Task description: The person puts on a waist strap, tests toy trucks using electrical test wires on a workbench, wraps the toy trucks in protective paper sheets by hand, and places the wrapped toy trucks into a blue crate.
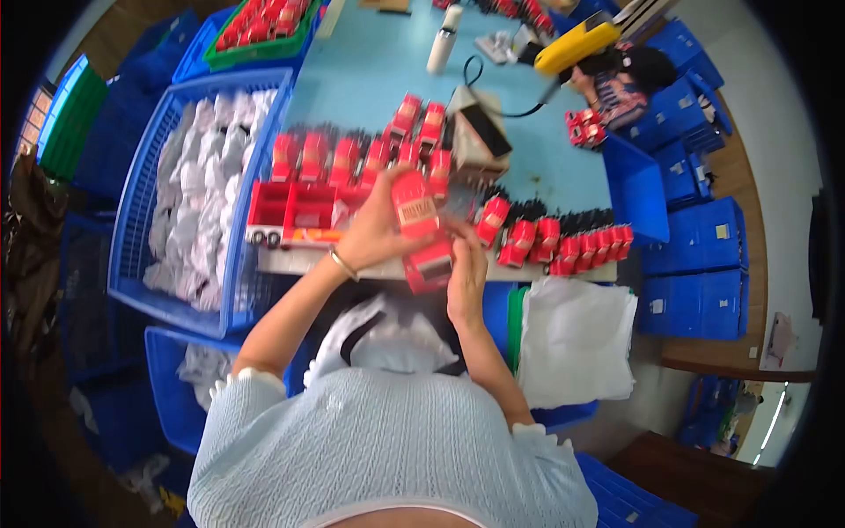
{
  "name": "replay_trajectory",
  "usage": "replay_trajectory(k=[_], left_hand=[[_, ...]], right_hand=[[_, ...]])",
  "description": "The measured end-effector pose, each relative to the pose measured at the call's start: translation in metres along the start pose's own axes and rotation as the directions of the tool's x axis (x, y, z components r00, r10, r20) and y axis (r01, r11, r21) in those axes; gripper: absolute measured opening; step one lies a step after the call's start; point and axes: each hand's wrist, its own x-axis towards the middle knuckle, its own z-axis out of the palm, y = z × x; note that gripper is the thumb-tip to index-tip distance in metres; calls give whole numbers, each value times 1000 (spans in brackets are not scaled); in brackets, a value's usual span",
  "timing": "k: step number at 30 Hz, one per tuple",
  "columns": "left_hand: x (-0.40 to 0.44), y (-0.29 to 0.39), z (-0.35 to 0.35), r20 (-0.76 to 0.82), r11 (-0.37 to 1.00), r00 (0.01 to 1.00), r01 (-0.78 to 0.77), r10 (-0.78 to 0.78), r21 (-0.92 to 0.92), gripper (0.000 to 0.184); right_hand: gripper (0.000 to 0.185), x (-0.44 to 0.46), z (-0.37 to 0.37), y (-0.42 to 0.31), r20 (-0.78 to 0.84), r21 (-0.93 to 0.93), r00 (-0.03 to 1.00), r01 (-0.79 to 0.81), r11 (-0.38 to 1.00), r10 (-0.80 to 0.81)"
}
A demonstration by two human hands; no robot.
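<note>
My left hand [377, 227] is closed around a red toy truck [416, 209] with pale lettering on its front, held above the table's near edge. My right hand [466, 271] pinches the lower right side of the same truck, its fingertips partly hidden. Behind my hands, several similar red toy trucks [343, 160] stand in rows. More red trucks [576, 253] are lined up to the right, with black parts behind them. Left of my left hand sits a red open-topped toy trailer [295, 209] with wheels.
A blue crate [132, 220] of white-wrapped items stands at left. White sheets [576, 343] lie stacked at right. On the blue table [370, 66] are a white bottle [444, 40] and a box [475, 132]. Across it, another person [620, 92] sits near a yellow object [576, 48].
</note>
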Motion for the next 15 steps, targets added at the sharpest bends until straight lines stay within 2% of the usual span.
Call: replay_trajectory(k=[2, 3, 6, 9, 11, 13, 14, 15], left_hand=[[-4, -5, -5, -40, 999, 999, 34, -34, 4, 78], [-1, -6, -9, -72, 1000, 997, 22, -22, 13, 80], [10, -7, -25, -94, 999, 995, 19, -14, 48, 82], [15, -6, -38, -71, 994, 996, 51, -44, 93, 80], [24, 1, -47, 1, 989, 997, 79, -80, 128, 82], [28, 2, -51, 42, 985, 995, 88, -95, 145, 83], [29, 3, -50, 23, 994, 1000, 2, -5, 114, 82], [29, 3, -49, 1, 993, 996, -84, 84, 83, 82]], right_hand=[[31, 1, 20, -12, 22, -128, 985, 174, 976, -172], [31, 3, 25, -9, 32, -125, 986, 167, 978, -164], [31, 13, 34, -6, 88, -223, 955, 296, 929, -283], [31, 20, 43, -5, 63, -201, 964, 265, 943, -258], [32, 25, 47, -5, 47, -189, 966, 257, 948, -253], [32, 30, 48, -8, -23, 68, 996, 91, 994, -89], [32, 32, 48, -9, -44, 199, 999, 11, 980, -2], [32, 34, 49, -10, -48, 198, 999, 14, 980, -4]])
